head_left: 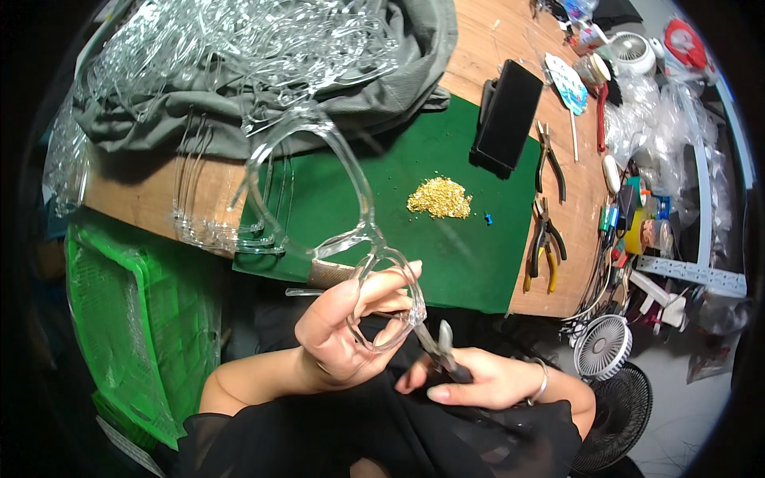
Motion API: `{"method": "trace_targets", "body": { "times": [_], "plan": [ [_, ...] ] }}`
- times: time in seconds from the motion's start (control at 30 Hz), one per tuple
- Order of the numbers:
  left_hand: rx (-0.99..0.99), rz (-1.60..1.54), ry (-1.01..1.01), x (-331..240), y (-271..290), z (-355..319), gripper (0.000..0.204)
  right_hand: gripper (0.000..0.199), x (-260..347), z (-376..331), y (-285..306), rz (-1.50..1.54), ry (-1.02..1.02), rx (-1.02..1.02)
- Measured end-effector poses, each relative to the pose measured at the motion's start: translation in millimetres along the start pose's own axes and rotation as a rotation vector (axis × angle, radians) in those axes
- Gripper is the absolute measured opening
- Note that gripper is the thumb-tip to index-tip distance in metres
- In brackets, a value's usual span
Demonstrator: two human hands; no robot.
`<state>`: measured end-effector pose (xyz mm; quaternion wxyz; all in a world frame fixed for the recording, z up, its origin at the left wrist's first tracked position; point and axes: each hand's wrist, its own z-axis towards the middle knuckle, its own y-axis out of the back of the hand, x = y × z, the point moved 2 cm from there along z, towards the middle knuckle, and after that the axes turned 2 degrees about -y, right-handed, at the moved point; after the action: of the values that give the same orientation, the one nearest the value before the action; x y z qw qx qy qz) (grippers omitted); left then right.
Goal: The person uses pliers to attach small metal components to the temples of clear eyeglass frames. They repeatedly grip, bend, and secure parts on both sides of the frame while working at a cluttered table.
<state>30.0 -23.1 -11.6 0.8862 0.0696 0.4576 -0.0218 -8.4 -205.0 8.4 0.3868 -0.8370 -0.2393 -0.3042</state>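
My left hand [343, 331] is closed on a clear plastic eyeglass frame [369, 209], held tilted above the near edge of a green mat [343, 199]. One rim rises away from me; the other lies in front of my fingers. In my right hand [482, 378], closed around dark handles, is a pair of pliers [434, 346]. Their metal jaws point up beside the frame's near rim; whether they touch it I cannot tell. A small pile of gold-coloured metal bits [440, 197] lies on the mat. Under the frame a brownish block [331, 274] partly shows at the mat's edge.
A grey cloth-lined container [159, 119] heaped with clear frames [239, 48] stands far left. Several clear frames [215, 231] stand beside the mat. A black phone [510, 111], two pliers [550, 163] [545, 247] and cables lie right. Green crates [119, 295] stand left, fans [603, 347] right.
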Motion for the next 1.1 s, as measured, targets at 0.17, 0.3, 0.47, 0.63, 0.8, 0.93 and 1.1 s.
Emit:
{"method": "trace_targets", "body": {
  "times": [0.17, 0.3, 0.47, 0.63, 0.8, 0.93, 1.1],
  "plan": [
    [-0.146, -0.056, -0.023, 7.0, -1.2, -14.7, 0.053, 0.024, 3.5, 18.3, -2.1, 0.163, 0.000, 0.154],
    [-0.034, 0.125, -0.024, 3.3, 4.7, -17.7, 0.069, 0.026, 4.7, 27.1, -5.1, 0.296, -0.101, 0.186],
    [0.176, 0.301, -0.031, -0.8, 9.4, -16.6, 0.100, 0.022, 0.8, 27.4, -13.5, 0.632, -0.216, 0.229],
    [0.197, 0.338, -0.039, 0.9, 6.3, -14.6, 0.099, 0.015, -7.0, 32.8, -21.2, 0.719, -0.080, 0.234],
    [0.218, 0.372, -0.044, 1.3, 4.5, -16.0, 0.099, 0.016, -17.1, 41.8, -23.5, 0.765, 0.030, 0.264],
    [0.219, 0.393, -0.046, 2.6, 3.8, -17.1, 0.098, 0.022, -23.0, 50.3, -26.3, 0.744, 0.106, 0.218],
    [0.221, 0.418, -0.051, 4.1, 4.3, -17.8, 0.098, 0.027, -23.6, 57.4, -24.6, 0.584, 0.116, 0.134]
  ]
}}
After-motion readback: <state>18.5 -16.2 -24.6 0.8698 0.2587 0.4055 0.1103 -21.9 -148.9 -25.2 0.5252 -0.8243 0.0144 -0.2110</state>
